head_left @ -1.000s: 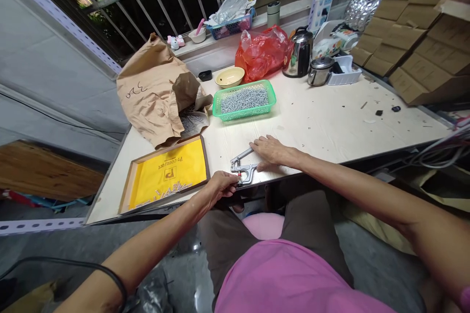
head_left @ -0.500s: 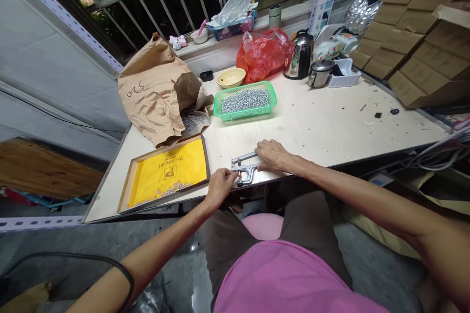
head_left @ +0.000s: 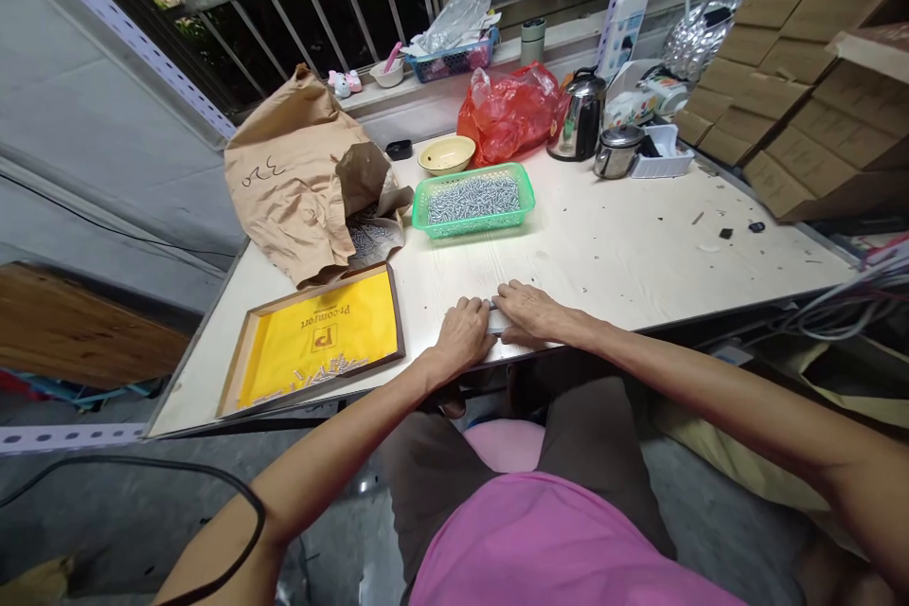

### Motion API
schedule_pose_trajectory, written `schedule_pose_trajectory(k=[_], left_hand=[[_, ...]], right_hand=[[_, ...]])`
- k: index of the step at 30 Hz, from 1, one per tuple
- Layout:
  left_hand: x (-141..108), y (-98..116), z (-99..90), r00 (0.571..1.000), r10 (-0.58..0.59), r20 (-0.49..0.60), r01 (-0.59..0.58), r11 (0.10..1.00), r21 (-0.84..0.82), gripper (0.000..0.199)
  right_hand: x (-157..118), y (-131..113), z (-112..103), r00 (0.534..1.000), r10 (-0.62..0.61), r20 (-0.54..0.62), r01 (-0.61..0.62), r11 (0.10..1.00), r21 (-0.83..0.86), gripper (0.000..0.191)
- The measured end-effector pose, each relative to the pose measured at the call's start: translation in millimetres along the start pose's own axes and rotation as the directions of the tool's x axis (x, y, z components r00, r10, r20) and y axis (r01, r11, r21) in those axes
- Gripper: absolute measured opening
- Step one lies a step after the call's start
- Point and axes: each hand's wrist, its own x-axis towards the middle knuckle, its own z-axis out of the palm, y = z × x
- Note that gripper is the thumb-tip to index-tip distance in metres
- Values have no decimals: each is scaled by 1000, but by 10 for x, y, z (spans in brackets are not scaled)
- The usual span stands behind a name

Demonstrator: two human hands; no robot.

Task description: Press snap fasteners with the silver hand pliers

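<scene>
one green basket beyond the fingers

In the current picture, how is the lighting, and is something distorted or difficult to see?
Head view: tabletop brightly lit, deep shadow beneath; head view: bright reflections on the metal kettle; head view: perforated post at upper left slants, perhaps partly wide-angle distortion; head view: metal tool hard to see, only a small part showing between left hand and right hand.

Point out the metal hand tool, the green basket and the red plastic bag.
Metal hand tool (head_left: pixel 499 321), head view: its uncovered middle part.
Green basket (head_left: pixel 474 226), head view: front wall.
Red plastic bag (head_left: pixel 509 121), head view: middle of its crumpled side.
</scene>
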Motion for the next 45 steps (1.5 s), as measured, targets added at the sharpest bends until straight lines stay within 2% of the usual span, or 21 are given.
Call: schedule_pose_trajectory(k=[4, 11, 18, 21, 24, 27, 30, 33, 37, 39, 41, 43, 45], left_hand=[[50, -13, -19, 1000, 12, 18, -11, 1000, -5, 32], [59, -98, -35, 999, 51, -8, -52, 992, -116, 17], [83, -98, -12, 1000, 20, -5, -21, 991, -129, 14], [65, -110, -26, 1000, 4, -24, -7, 991, -133, 18], [-31, -73, 8, 998, -15, -62, 6, 989, -150, 28], [-187, 66, 134, 989, 5, -145, -30, 985, -172, 29], [-316, 259, 307, 974, 44, -221, -90, 975, -204, 29], [-349, 383, 423, 965, 21, -263, -87, 966, -245, 30], [-303, 396, 465, 952, -15, -306, -74, 957, -279, 32], [-321, 413, 477, 938, -20, -346, -93, 948, -306, 34], [-421, 475, 494, 918, -4, -396, -139, 933, -332, 37], [-614, 556, 510, 894, 72, -442, -238, 912, -333, 36], [-870, 588, 515, 865, 154, -478, -332, 889, -316, 31]], right_hand=[[-45, -46, -64, 999, 43, 5, -43, 999, 33, 31], [-100, -102, -105, 990, 129, 60, -135, 985, 109, 23], [-89, -159, -147, 978, 162, 127, -175, 980, 97, 27], [-84, -106, -107, 988, 141, 68, -146, 986, 85, 28], [-83, 51, -58, 999, 40, 10, -41, 993, 113, 40], [-72, 231, -7, 1000, -25, 1, 25, 983, 180, 34], [-9, 355, 55, 996, 41, -75, -29, 988, 151, 26], [128, 399, 70, 987, 96, -129, -89, 994, 55, 25], [307, 238, -62, 981, 134, -138, -137, 990, -13, 24], [348, 40, -153, 992, 25, -126, -27, 1000, -15, 25], [365, -204, -214, 978, -190, -88, 190, 982, -6, 22], [370, -438, -220, 925, -379, -22, 379, 925, -14, 17], [372, -616, -171, 875, -483, 30, 484, 874, -51, 15]])
